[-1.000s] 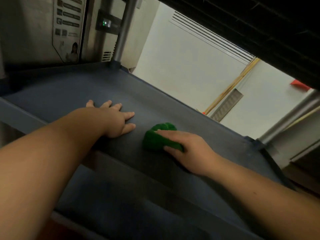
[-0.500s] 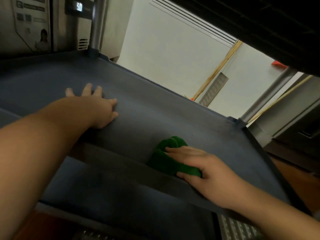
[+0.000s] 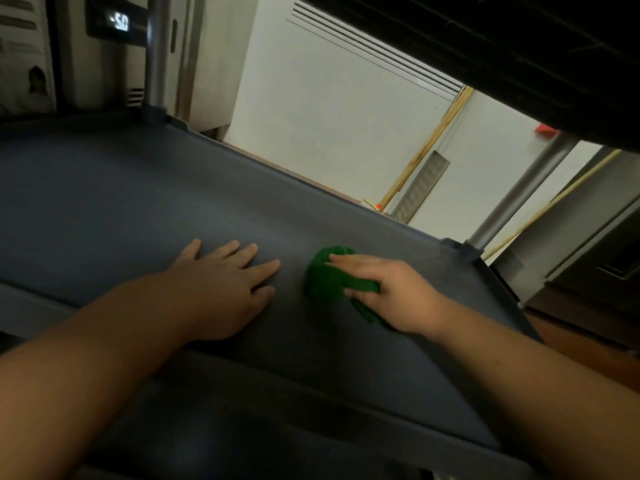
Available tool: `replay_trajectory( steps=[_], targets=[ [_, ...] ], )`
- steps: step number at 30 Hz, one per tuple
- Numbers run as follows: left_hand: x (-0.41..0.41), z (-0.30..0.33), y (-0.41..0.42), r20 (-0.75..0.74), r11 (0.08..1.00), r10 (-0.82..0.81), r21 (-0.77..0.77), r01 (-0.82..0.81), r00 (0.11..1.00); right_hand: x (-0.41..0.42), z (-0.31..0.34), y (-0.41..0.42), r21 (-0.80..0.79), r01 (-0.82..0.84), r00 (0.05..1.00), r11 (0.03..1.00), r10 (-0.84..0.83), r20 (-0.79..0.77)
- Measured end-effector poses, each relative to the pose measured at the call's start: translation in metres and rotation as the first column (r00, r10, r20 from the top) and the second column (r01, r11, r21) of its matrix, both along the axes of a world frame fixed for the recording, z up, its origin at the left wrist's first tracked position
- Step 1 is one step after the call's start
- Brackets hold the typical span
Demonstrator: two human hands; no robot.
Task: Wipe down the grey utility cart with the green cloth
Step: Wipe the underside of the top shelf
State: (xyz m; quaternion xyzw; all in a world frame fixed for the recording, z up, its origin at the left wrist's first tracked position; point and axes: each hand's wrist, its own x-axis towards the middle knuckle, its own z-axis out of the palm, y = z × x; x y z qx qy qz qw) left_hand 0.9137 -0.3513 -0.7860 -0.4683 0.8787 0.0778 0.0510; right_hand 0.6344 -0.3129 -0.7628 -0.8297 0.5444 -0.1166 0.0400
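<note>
I look down onto the middle shelf of the grey utility cart (image 3: 138, 202), a flat dark tray with a low raised lip running along its far edge from upper left to lower right. At the far left corner a metal post (image 3: 157, 50) rises from the lip, and at the far right corner a second post (image 3: 519, 192) slants up to the dark underside of the upper shelf (image 3: 519, 46), which roofs the top right of my view and leaves little headroom there. The near lip crosses under both my forearms. The widest bare stretch of shelf lies to the left and beyond my hands, toward the far left corner; to the right the surface narrows toward the right post. My left hand (image 3: 221, 289) lies flat on the shelf, palm down, fingers straight and spread, holding nothing. Just to its right, with a strip of bare shelf between them, sits the green cloth (image 3: 327, 275), bunched into a wad on the shelf surface right of centre. My right hand (image 3: 391, 292) is on the cloth's right side, index finger stretched over its top and the other fingers curled around a fold of it, gripping it against the shelf. Beyond the far lip I see a pale wall (image 3: 311, 116) with a wooden broom handle (image 3: 429, 147) leaning on it.
</note>
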Motion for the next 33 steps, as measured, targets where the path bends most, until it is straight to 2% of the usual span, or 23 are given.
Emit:
replay_trajectory(
  steps=[10,15,18,22,28,33],
  targets=[
    [0.0,-0.005,-0.003,-0.062,1.0,-0.003,-0.014,0.003,0.998,-0.048,0.008,-0.128,0.059,0.272,0.962,0.96,-0.27,-0.032],
    [0.001,-0.011,-0.006,-0.087,0.999,-0.018,-0.045,0.014,0.996,-0.062,0.005,-0.19,-0.001,0.401,0.915,0.916,-0.4,-0.05],
    [0.001,-0.013,-0.006,-0.093,0.999,-0.009,-0.052,0.004,0.996,-0.067,0.004,-0.209,-0.001,0.41,0.912,0.912,-0.41,-0.019],
    [0.0,-0.016,-0.007,-0.093,0.999,-0.002,-0.049,-0.003,0.996,-0.084,0.005,-0.21,0.01,0.41,0.911,0.912,-0.409,-0.05],
    [0.003,-0.009,-0.015,-0.069,1.0,-0.008,-0.002,0.008,0.998,-0.125,0.009,-0.175,0.021,0.507,0.86,0.862,-0.504,-0.084],
    [-0.003,-0.002,-0.014,-0.056,0.998,0.045,0.035,-0.043,0.997,-0.123,0.007,-0.141,0.064,0.481,0.877,0.875,-0.481,-0.018]
  ],
)
